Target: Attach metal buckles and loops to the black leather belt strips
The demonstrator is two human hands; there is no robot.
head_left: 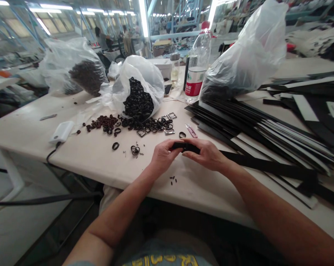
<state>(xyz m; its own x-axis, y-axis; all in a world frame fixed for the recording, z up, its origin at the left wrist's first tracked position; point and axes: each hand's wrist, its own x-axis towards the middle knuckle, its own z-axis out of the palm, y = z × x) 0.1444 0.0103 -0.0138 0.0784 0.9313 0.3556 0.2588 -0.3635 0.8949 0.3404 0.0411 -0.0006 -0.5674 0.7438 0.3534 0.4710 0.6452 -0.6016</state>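
My left hand [163, 156] and my right hand [210, 155] are close together over the table's near half, both closed on a black belt strap [266, 165]. A short stretch of it spans the gap between my fingers, and the rest runs out to the right past my right wrist. Whether a small part is also in my fingers is hidden. Just beyond my hands lie a black loop [182, 135] and pink-handled thread snips [191, 131]. Metal buckles [169, 130] sit among loose black loops [156, 126]. Small dark bits [173, 180] lie nearer my body.
A white plastic bag [153, 79] spills black loops beside a brown pile [103, 122]. Stacked black strips [239, 122] cover the right side. Behind stand a plastic bottle [196, 79], a glass jar [174, 68] and another bag [247, 55]. A corded white device [61, 132] lies left.
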